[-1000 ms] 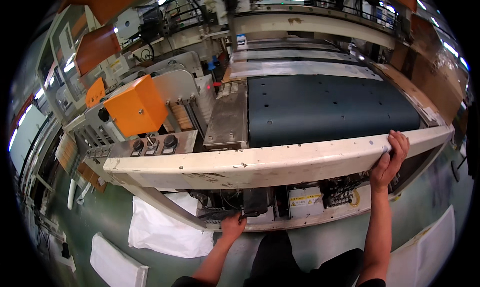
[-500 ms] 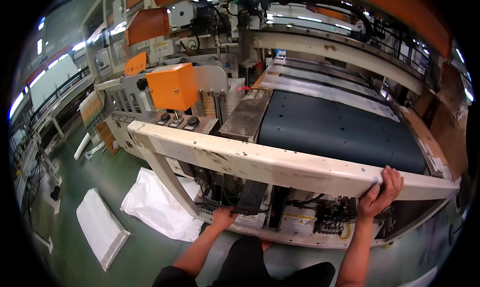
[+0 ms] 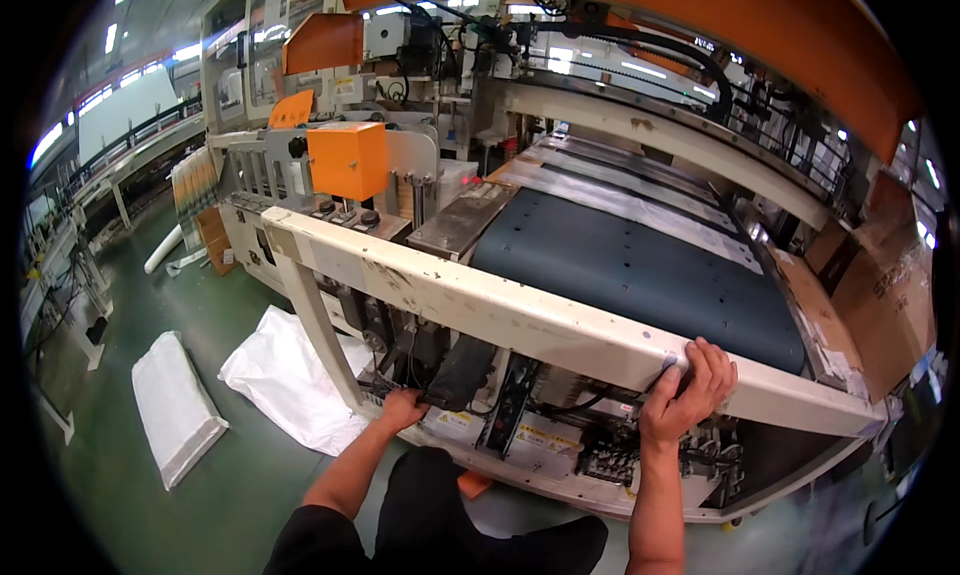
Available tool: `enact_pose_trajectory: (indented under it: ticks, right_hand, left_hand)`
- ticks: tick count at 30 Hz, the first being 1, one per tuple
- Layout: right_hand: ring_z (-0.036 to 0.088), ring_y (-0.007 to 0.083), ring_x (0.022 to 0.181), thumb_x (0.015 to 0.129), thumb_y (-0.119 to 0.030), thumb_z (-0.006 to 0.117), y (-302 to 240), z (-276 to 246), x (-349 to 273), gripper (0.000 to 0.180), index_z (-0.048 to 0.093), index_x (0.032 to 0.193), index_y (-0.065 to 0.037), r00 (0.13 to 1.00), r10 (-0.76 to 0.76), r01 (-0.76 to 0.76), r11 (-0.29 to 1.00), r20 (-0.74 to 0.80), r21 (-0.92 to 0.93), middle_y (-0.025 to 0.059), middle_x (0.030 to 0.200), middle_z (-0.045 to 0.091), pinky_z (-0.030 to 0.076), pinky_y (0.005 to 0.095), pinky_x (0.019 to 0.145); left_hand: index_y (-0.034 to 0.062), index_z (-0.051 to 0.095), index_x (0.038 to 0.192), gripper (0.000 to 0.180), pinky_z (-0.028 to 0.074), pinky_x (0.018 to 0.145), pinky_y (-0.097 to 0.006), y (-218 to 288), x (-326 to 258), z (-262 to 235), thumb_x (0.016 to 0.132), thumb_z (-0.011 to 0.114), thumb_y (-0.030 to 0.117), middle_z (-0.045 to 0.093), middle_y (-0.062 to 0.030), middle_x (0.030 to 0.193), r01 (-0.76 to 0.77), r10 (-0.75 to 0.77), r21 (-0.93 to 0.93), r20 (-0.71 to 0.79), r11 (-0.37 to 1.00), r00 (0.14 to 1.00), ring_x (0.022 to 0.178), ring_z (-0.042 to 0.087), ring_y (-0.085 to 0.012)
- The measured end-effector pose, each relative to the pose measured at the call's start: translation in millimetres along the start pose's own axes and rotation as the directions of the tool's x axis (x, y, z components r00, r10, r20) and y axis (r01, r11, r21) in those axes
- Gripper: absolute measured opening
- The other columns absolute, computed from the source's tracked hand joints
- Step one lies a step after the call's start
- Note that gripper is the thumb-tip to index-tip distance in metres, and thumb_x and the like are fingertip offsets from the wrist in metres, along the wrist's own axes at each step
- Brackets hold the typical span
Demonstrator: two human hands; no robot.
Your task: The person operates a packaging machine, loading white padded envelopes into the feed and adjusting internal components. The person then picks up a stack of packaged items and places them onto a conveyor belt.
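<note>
My right hand is closed over the cream metal beam along the front of a large machine, toward its right end, with fingers on top. Low inside the frame, my left hand is closed beside the lower end of a long black part; what its fingers hold is hidden. Behind the beam runs a dark blue-green conveyor belt with small holes. Across its far part lie pale translucent sheets.
An orange box stands above black knobs left of the belt. On the green floor at left lie a white wrapped slab and a white sack. Cardboard stands at right. Wires and valves fill the open machine base.
The view has shifted, so the machine and both my hands appear farther left. My hands keep their places, on the beam and by the black part.
</note>
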State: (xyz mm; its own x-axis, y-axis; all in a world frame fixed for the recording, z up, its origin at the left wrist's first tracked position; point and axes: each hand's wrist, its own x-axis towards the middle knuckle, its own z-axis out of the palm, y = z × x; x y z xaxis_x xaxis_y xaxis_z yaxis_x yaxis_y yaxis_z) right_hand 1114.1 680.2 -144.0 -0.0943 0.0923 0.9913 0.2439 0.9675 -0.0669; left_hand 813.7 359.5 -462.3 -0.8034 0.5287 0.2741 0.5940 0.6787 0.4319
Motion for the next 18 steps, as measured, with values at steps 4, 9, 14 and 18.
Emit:
enact_pose_trajectory:
  ticks: [4,9,14,18]
  right_hand:
    - [0.053,0.0351,0.112,0.084,-0.015,0.053,3,5,-4,0.031,0.06,0.111,-0.003,0.999,-0.033,0.032,0.999,-0.042,-0.02,0.0148,0.116,0.061,0.031,0.0526,0.106]
    - [0.053,0.0339,0.114,0.087,-0.014,0.05,1,10,-7,0.03,0.061,0.11,0.001,0.996,-0.043,0.038,0.998,-0.08,-0.058,0.0149,0.115,0.063,0.032,0.0499,0.108]
    - [0.053,0.0331,0.114,0.087,-0.015,0.048,-1,13,-6,0.031,0.061,0.111,0.0,0.996,-0.03,0.027,0.999,-0.082,-0.037,0.015,0.116,0.062,0.029,0.0495,0.11]
    - [0.053,0.0324,0.115,0.088,-0.016,0.048,4,12,-8,0.031,0.06,0.112,0.0,0.998,-0.031,0.027,0.997,-0.059,-0.075,0.015,0.117,0.062,0.028,0.05,0.111]
  left_hand:
    - [0.0072,0.072,0.089,0.029,0.052,0.079,-0.049,4,0,6,0.074,0.066,0.032,0.069,-0.0173,0.085,-0.025,0.025,0.015,-0.007,1.0,1.0,0.083,0.065,-0.04]
    - [0.0066,0.071,0.086,0.026,0.053,0.077,-0.05,3,-4,0,0.071,0.067,0.028,0.068,-0.018,0.083,-0.036,0.035,-0.023,-0.07,0.999,0.997,0.082,0.064,-0.041]
    - [0.0068,0.07,0.082,0.022,0.052,0.076,-0.049,8,-6,-6,0.07,0.069,0.025,0.068,-0.0168,0.079,-0.029,0.025,-0.039,-0.097,0.999,0.995,0.081,0.064,-0.0398]
    - [0.0072,0.066,0.074,0.015,0.05,0.074,-0.048,19,-1,-11,0.07,0.067,0.021,0.066,-0.0157,0.076,-0.089,0.077,-0.09,-0.121,0.992,0.99,0.078,0.063,-0.038]
